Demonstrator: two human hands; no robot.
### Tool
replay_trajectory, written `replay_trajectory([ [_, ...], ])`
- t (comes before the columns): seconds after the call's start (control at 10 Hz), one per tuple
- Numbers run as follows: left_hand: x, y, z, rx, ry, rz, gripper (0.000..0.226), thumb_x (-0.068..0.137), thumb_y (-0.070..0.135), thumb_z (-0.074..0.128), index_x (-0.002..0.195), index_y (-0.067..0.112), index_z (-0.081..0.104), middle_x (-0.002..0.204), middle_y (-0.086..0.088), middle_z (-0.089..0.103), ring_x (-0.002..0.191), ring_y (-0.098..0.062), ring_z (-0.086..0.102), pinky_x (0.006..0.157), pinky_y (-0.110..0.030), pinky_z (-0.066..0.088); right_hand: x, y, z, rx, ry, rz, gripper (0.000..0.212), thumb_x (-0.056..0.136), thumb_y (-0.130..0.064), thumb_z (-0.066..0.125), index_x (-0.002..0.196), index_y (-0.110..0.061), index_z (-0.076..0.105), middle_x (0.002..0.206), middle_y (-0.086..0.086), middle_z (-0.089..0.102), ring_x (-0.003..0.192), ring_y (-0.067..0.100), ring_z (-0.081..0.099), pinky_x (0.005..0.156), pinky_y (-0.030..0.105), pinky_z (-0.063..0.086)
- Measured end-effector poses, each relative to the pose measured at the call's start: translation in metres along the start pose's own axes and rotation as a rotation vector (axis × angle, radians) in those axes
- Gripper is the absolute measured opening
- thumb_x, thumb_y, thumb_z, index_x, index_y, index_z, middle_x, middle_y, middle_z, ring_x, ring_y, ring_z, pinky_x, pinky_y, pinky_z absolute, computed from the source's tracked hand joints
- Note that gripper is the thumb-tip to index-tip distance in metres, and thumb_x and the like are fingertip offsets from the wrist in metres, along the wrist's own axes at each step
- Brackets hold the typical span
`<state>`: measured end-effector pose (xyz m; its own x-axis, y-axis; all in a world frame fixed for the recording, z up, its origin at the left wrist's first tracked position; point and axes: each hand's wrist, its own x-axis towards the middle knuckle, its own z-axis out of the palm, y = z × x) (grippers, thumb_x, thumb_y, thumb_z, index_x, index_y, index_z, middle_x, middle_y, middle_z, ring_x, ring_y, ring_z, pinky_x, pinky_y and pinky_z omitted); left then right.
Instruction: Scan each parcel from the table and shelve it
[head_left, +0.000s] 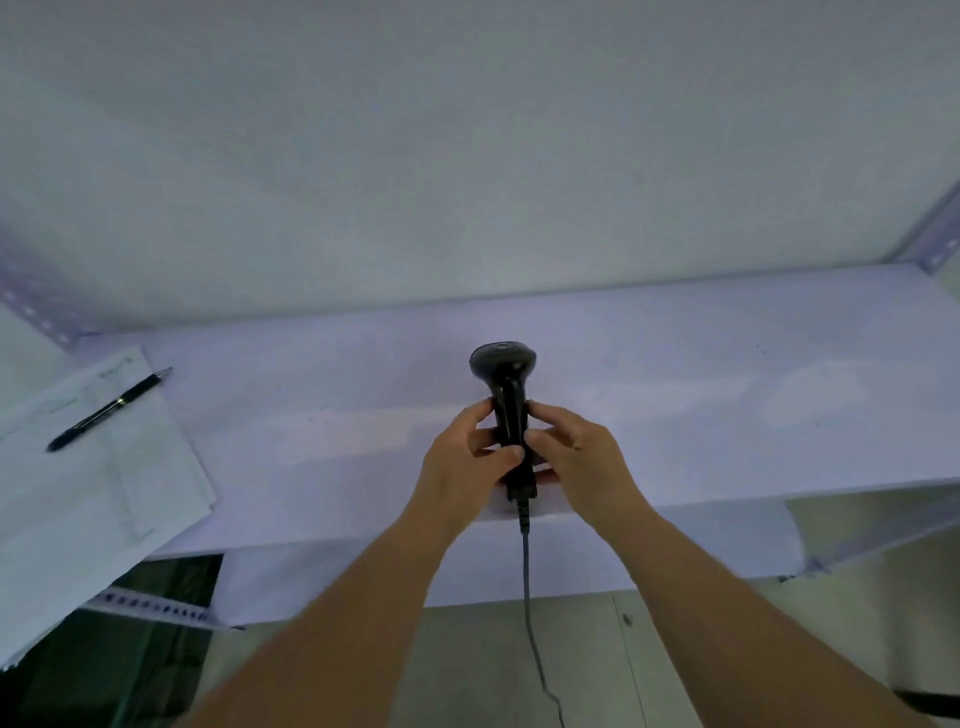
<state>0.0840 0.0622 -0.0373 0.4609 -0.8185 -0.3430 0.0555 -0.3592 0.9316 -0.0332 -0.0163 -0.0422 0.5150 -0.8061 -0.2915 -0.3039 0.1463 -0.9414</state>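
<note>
A black handheld barcode scanner (503, 382) lies on a white shelf board (701, 395), head pointing away from me. My left hand (464, 465) grips its handle from the left, fingers and thumb curled round it. From the right, my right hand (581, 460) holds the same handle. The scanner's dark cable (529, 597) hangs down over the shelf's front edge toward the floor. No parcel is in view.
A stack of printed sheets (98, 483) overhangs the shelf's left end, with a black pen (106, 410) lying on it. Perforated metal uprights (935, 244) stand at the shelf corners. A white wall rises behind the shelf. Pale floor shows below.
</note>
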Motion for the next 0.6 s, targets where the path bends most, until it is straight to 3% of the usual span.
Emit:
replay_trajectory([
  [0.2, 0.020, 0.001, 0.003, 0.004, -0.008, -0.007, 0.052, 0.089, 0.008, 0.065, 0.137, 0.018, 0.048, 0.110, -0.005, 0.071, 0.098, -0.023, 0.069, 0.093, -0.043, 0.053, 0.019, 0.003, -0.005, -0.021, 0.023, 0.000, 0.033, 0.098, -0.010, 0.054, 0.131, -0.015, 0.059, 0.105, 0.013, 0.070, 0.091, 0.029, 0.069, 0.086, 0.041, 0.057],
  [0.3, 0.017, 0.003, 0.004, 0.066, -0.020, -0.007, 0.054, 0.091, 0.013, 0.063, 0.141, 0.021, 0.044, 0.115, -0.005, 0.069, 0.102, -0.022, 0.067, 0.094, -0.043, 0.052, 0.018, 0.000, -0.005, -0.099, 0.008, 0.011, 0.035, 0.099, -0.015, 0.054, 0.134, -0.018, 0.056, 0.104, 0.009, 0.069, 0.093, 0.025, 0.068, 0.086, 0.037, 0.056],
  [0.4, 0.006, 0.011, 0.003, 0.179, 0.055, 0.006, 0.056, 0.093, 0.025, 0.061, 0.144, 0.026, 0.038, 0.128, -0.004, 0.059, 0.111, -0.018, 0.058, 0.096, -0.036, 0.048, 0.009, -0.004, -0.007, -0.289, 0.021, 0.014, 0.040, 0.099, -0.028, 0.055, 0.139, -0.023, 0.050, 0.107, 0.005, 0.066, 0.102, 0.022, 0.063, 0.092, 0.035, 0.051],
  [0.5, -0.021, 0.023, -0.001, 0.341, 0.101, 0.003, 0.055, 0.094, 0.032, 0.058, 0.145, 0.026, 0.036, 0.135, -0.003, 0.052, 0.118, -0.015, 0.051, 0.096, -0.027, 0.041, -0.017, -0.016, -0.009, -0.547, 0.032, 0.043, 0.045, 0.098, -0.038, 0.053, 0.141, -0.024, 0.047, 0.124, 0.003, 0.061, 0.112, 0.019, 0.057, 0.093, 0.032, 0.045],
  [0.6, -0.050, 0.031, -0.008, 0.559, 0.138, 0.024, 0.054, 0.094, 0.036, 0.056, 0.144, 0.023, 0.038, 0.141, -0.001, 0.048, 0.128, -0.017, 0.045, 0.106, -0.035, 0.038, -0.048, -0.033, -0.009, -0.766, 0.038, 0.022, 0.046, 0.099, -0.042, 0.050, 0.142, -0.026, 0.045, 0.135, 0.000, 0.055, 0.117, 0.018, 0.056, 0.095, 0.033, 0.045],
])
